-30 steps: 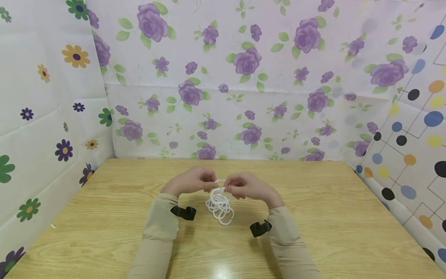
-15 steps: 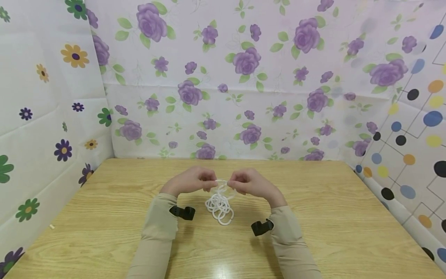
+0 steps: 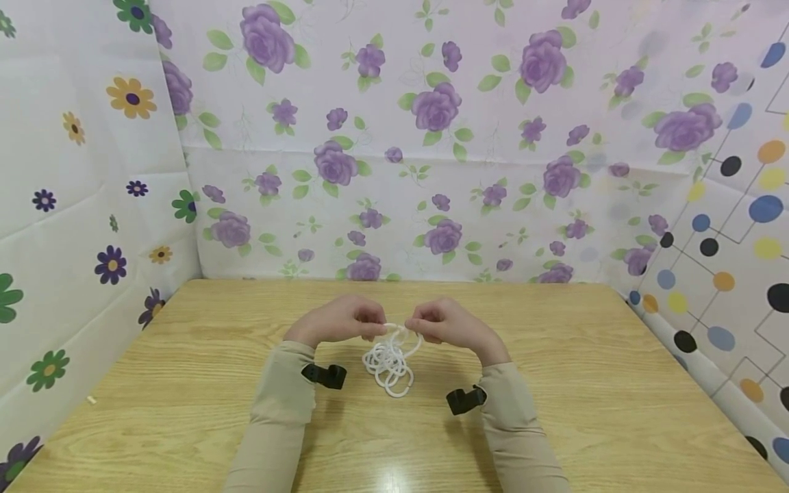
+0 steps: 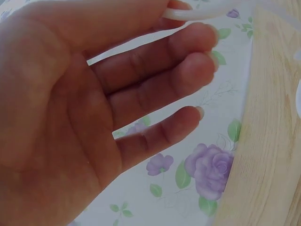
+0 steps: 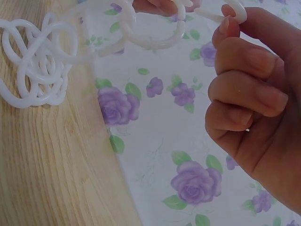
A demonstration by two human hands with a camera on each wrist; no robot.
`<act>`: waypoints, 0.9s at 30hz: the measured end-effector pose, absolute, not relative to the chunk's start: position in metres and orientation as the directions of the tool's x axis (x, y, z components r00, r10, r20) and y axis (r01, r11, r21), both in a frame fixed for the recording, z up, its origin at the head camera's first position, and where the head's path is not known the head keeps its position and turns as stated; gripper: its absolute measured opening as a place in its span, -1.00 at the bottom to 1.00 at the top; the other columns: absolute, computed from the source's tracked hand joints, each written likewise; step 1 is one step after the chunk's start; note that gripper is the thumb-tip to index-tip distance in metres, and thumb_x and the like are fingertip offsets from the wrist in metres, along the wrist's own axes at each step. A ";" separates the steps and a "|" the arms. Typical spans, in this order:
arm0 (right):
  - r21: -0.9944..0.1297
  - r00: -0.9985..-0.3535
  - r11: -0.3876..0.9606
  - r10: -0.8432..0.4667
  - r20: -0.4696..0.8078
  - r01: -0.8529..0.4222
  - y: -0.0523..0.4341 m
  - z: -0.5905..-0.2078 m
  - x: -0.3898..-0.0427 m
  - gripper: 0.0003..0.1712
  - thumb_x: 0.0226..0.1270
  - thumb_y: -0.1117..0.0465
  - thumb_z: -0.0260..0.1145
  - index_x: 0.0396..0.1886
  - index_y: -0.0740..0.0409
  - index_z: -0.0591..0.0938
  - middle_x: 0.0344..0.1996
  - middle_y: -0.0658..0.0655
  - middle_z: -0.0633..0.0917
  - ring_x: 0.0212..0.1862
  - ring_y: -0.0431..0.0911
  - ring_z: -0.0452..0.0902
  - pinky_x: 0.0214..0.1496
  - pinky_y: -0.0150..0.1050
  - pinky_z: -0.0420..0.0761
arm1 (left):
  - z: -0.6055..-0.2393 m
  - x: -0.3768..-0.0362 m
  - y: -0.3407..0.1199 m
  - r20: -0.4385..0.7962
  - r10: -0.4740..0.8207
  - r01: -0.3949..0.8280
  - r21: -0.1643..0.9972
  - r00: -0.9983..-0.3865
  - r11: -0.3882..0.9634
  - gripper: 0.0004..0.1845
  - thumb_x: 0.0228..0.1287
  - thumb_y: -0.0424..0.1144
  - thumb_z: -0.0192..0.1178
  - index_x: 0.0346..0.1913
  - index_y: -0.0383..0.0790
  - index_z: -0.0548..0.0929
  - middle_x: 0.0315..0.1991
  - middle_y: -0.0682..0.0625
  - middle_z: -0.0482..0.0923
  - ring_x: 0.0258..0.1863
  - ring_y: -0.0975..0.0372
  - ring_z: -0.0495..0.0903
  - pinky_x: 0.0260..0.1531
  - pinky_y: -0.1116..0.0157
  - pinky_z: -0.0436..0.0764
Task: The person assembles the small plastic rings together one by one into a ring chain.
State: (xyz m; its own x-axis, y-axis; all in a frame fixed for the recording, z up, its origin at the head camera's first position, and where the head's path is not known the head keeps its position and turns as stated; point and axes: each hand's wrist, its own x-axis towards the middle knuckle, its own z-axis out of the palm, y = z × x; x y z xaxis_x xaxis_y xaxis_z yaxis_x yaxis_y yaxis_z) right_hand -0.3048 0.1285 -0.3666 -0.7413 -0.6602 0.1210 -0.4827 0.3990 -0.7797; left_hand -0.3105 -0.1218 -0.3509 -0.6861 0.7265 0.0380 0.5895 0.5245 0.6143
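A heap of linked white plastic rings point(image 3: 387, 363), some with a gap in them, lies on the table between the two hands. My left hand point(image 3: 345, 320) pinches one white ring point(image 4: 202, 14) between thumb and forefinger, its other fingers loosely bent. Just across from it, my right hand point(image 3: 455, 324) pinches another white ring point(image 5: 239, 10) between thumb and forefinger, its remaining fingers curled. More rings point(image 5: 153, 43) are strung between the hands and trail down into the heap point(image 5: 40, 66). Both hands are raised slightly above the table.
The wooden table point(image 3: 585, 370) reaches back to a wall cloth with purple roses point(image 3: 436, 109). Patterned cloths also stand at left and right. A small pale bit point(image 3: 92, 400) lies near the left edge. Each sleeve carries a black wrist camera point(image 3: 465, 400).
The right hand has moved a little right, away from the left hand, which stays nearly still. The upper rings are now drawn out between the hands, and one loop droops under the right fingers.
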 end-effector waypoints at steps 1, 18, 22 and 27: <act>-0.783 -0.741 0.401 -0.662 0.112 -0.476 0.128 -0.367 -0.305 -0.65 0.47 0.08 0.16 -0.52 0.13 0.56 -0.77 -0.05 0.28 -0.68 -0.21 0.14 -0.50 -0.36 0.29 | -0.351 -0.310 -0.121 0.034 0.732 0.596 0.607 -0.681 0.526 -0.81 0.39 -0.15 0.15 -0.30 -0.16 0.68 -0.41 0.07 0.62 -0.42 0.30 0.53 -0.31 0.34 0.53; -0.766 -0.769 0.480 -0.639 0.029 -0.428 0.127 -0.368 -0.304 -0.56 0.45 0.10 0.18 -0.66 0.16 0.44 -0.79 -0.05 0.27 -0.69 -0.20 0.12 -0.54 -0.36 0.23 | -0.348 -0.307 -0.110 0.008 0.760 0.641 0.544 -0.650 0.542 -0.83 0.37 -0.16 0.19 -0.31 -0.14 0.70 -0.37 -0.06 0.68 -0.47 0.36 0.48 -0.37 0.39 0.50; -0.739 -0.754 0.495 -0.656 0.028 -0.458 0.124 -0.367 -0.302 -0.57 0.42 0.12 0.19 -0.68 0.13 0.45 -0.79 -0.08 0.28 -0.69 -0.22 0.12 -0.56 -0.38 0.22 | -0.350 -0.306 -0.106 -0.002 0.768 0.651 0.527 -0.641 0.546 -0.85 0.34 -0.15 0.22 -0.32 -0.12 0.70 -0.40 -0.03 0.68 -0.50 0.37 0.46 -0.39 0.41 0.49; -0.744 -0.757 0.496 -0.654 0.018 -0.447 0.126 -0.368 -0.304 -0.58 0.43 0.15 0.17 -0.68 0.13 0.43 -0.80 -0.07 0.27 -0.69 -0.21 0.11 -0.55 -0.37 0.22 | -0.351 -0.307 -0.104 -0.011 0.768 0.651 0.523 -0.641 0.550 -0.87 0.32 -0.17 0.24 -0.35 -0.11 0.70 -0.41 -0.06 0.69 -0.52 0.39 0.45 -0.41 0.44 0.48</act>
State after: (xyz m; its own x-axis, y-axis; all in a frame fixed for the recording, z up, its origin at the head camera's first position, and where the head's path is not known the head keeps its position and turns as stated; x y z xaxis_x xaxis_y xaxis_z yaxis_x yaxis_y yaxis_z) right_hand -0.3035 0.1255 -0.3684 -0.7565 -0.6537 0.0182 -0.4467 0.4963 -0.7444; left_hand -0.3066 -0.1044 -0.3514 -0.6406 0.7678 -0.0109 0.6506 0.5502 0.5234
